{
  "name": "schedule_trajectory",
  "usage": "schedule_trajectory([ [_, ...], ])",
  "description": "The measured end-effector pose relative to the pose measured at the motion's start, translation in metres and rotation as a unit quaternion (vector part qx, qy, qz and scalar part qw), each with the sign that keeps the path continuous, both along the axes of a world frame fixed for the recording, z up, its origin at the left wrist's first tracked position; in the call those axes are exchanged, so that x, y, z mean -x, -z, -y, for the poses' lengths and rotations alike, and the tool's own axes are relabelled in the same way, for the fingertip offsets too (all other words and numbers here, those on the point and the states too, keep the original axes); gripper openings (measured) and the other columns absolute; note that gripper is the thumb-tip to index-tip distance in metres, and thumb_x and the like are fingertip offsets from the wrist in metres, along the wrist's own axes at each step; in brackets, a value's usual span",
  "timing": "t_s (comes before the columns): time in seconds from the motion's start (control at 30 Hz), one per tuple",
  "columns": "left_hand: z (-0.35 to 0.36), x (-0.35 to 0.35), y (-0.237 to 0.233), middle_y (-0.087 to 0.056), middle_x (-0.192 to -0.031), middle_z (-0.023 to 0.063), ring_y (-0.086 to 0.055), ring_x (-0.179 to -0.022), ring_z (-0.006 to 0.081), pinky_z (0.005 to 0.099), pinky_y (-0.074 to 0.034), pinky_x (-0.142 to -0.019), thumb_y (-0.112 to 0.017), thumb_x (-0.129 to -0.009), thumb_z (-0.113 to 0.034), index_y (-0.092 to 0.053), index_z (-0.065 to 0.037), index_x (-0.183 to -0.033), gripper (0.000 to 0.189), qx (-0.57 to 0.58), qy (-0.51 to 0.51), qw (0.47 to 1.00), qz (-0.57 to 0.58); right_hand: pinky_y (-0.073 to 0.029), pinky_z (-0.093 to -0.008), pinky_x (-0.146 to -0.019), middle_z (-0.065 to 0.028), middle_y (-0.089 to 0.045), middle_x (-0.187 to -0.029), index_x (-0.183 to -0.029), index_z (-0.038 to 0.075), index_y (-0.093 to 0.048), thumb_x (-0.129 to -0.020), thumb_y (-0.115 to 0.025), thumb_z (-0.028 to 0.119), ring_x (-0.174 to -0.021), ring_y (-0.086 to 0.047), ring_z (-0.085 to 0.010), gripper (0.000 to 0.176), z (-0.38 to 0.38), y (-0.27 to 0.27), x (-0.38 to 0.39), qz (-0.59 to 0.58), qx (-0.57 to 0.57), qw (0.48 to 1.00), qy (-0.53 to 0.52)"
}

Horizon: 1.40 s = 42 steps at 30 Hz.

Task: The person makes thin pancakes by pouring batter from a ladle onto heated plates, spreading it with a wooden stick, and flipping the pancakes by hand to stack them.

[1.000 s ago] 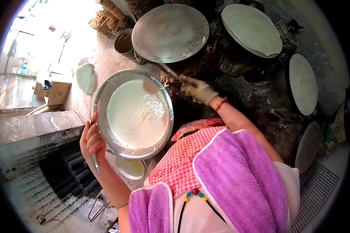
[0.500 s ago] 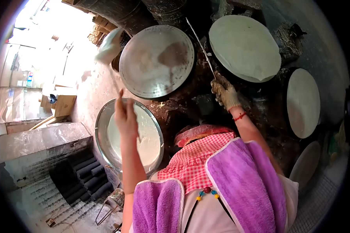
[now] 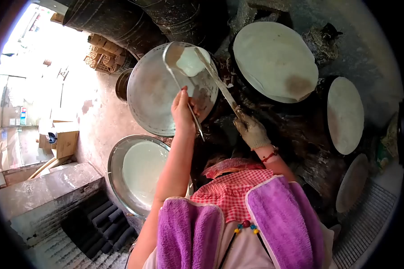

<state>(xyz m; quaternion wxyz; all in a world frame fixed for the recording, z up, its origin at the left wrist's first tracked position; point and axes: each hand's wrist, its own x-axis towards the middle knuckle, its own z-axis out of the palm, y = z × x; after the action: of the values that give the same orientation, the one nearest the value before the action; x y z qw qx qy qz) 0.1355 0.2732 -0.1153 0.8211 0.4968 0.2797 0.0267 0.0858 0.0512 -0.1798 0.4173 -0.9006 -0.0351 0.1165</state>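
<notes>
Left-hand fingers [image 3: 182,96] closed on the thin handle of a ladle [image 3: 177,80], palm bare. The ladle's head end is over the far part of the near griddle [image 3: 150,98]; white batter [image 3: 190,62] shows there, can't tell if it is in the ladle or on the griddle. Right hand [image 3: 252,130], in a soiled glove, fingers clenched round one end of a flat wooden stick [image 3: 223,89]; hand is just off the griddle's right side, stick slants in over it, tip beside the batter. Red band [image 3: 270,155] on right wrist.

Steel basin [image 3: 115,172] of white batter sits on the body side of the griddle, partly behind left forearm. Right of the griddle: second griddle with a flat white sheet [image 3: 274,58] on it, then a third white round [image 3: 345,114] farther right, then a greyish disc [image 3: 352,184] nearer the body. Left of the griddle: metal bucket [image 3: 122,85] just beside it, basket of brown perforated cylinders [image 3: 105,51] beyond, carton [image 3: 67,142] well apart. Dark drums [image 3: 116,22] past its far side. Black cylinders [image 3: 107,224] stacked left of the basin, well apart from the griddle.
</notes>
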Motion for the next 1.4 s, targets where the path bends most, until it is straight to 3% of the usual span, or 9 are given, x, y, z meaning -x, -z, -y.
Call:
schedule_trajectory([
  [0.3,-0.073,0.037,0.040,-0.053,-0.081,-0.0032,-0.047,-0.069,0.0056,0.0195,-0.038,-0.058,-0.057,-0.093,-0.010,-0.054,0.000,-0.123,0.032,-0.173,-0.189,0.962,0.096,-0.048,-0.0457,-0.086,-0.0184,-0.060,-0.115,-0.130,0.017,-0.050,-0.090,-0.052,0.029,-0.100,-0.059,-0.0387,0.041,-0.120,-0.008,-0.113,0.076,0.083,0.990,-0.083],
  [0.43,-0.103,0.082,0.000,-0.039,-0.065,-0.0025,-0.032,-0.047,0.0062,0.0228,-0.032,-0.046,-0.044,-0.099,-0.023,-0.042,-0.001,-0.133,0.041,0.015,-0.125,0.984,0.129,-0.049,-0.0431,-0.087,-0.0170,-0.062,-0.113,-0.131,0.016,-0.050,-0.089,-0.053,0.028,-0.103,-0.060,-0.0350,0.043,-0.140,-0.050,-0.118,0.026,0.137,0.983,-0.119],
  [0.5,-0.121,0.119,-0.019,-0.036,-0.063,-0.0042,-0.030,-0.046,0.0033,0.0196,-0.027,-0.041,-0.041,-0.100,-0.028,-0.039,-0.001,-0.135,0.044,0.223,-0.063,0.952,0.199,-0.052,-0.0300,-0.072,-0.0073,-0.065,-0.111,-0.128,0.013,-0.054,-0.088,-0.058,0.026,-0.076,-0.064,-0.0202,0.042,-0.110,-0.054,-0.101,-0.025,-0.123,0.990,-0.066],
  [0.63,-0.142,0.192,-0.044,-0.036,-0.061,-0.0041,-0.027,-0.042,0.0028,0.0196,-0.022,-0.036,-0.039,-0.101,-0.028,-0.042,-0.002,-0.134,0.042,-0.027,-0.145,0.984,0.104,-0.051,-0.0256,-0.071,-0.0064,-0.066,-0.106,-0.131,0.011,-0.053,-0.085,-0.062,0.018,-0.073,-0.061,-0.0122,0.047,-0.062,-0.026,-0.059,-0.128,-0.051,0.990,0.034],
  [0.67,-0.147,0.206,-0.040,-0.036,-0.061,-0.0041,-0.027,-0.042,0.0028,0.0196,-0.022,-0.036,-0.039,-0.101,-0.028,-0.042,-0.002,-0.134,0.042,-0.023,-0.141,0.985,0.096,-0.051,-0.0293,-0.076,-0.0109,-0.067,-0.104,-0.131,0.011,-0.052,-0.086,-0.061,0.021,-0.083,-0.064,-0.0160,0.046,-0.084,-0.015,-0.053,0.064,-0.044,0.996,-0.049],
  [0.77,-0.167,0.245,-0.005,-0.033,-0.061,-0.0046,-0.025,-0.043,0.0030,0.0197,-0.021,-0.037,-0.039,-0.101,-0.025,-0.044,-0.003,-0.130,0.036,0.041,-0.137,0.989,-0.035,-0.050,-0.0405,-0.081,-0.0215,-0.063,-0.104,-0.125,0.016,-0.057,-0.085,-0.059,0.031,-0.094,-0.062,-0.0363,0.043,-0.141,-0.033,-0.072,0.024,0.032,0.997,-0.064],
  [0.87,-0.172,0.283,0.025,-0.029,-0.061,-0.0053,-0.023,-0.043,0.0034,0.0199,-0.022,-0.037,-0.039,-0.100,-0.021,-0.046,-0.004,-0.127,0.033,0.127,-0.211,0.969,-0.024,-0.050,-0.0397,-0.081,-0.0215,-0.063,-0.103,-0.126,0.015,-0.056,-0.084,-0.060,0.034,-0.093,-0.062,-0.0363,0.046,-0.152,-0.037,-0.105,-0.036,0.092,0.989,-0.111],
  [1.07,-0.165,0.361,0.022,-0.028,-0.062,-0.0047,-0.024,-0.044,0.0045,0.0202,-0.023,-0.036,-0.039,-0.099,-0.018,-0.045,-0.004,-0.126,0.031,0.002,-0.394,0.918,-0.033,-0.047,-0.0258,-0.055,-0.0015,-0.066,-0.104,-0.131,0.017,-0.055,-0.086,-0.064,0.017,-0.059,-0.052,-0.0080,0.045,-0.110,-0.038,-0.064,-0.126,-0.203,0.969,0.058],
  [1.4,-0.138,0.346,0.014,-0.030,-0.063,-0.0045,-0.026,-0.046,0.0035,0.0193,-0.024,-0.037,-0.045,-0.098,-0.019,-0.048,-0.004,-0.124,0.030,-0.047,-0.493,0.869,-0.013,-0.038,-0.0245,-0.043,-0.0012,-0.060,-0.075,-0.131,0.009,-0.053,-0.081,-0.067,0.018,-0.050,-0.047,-0.0071,0.054,-0.103,-0.073,-0.092,-0.150,-0.179,0.972,-0.037],
])
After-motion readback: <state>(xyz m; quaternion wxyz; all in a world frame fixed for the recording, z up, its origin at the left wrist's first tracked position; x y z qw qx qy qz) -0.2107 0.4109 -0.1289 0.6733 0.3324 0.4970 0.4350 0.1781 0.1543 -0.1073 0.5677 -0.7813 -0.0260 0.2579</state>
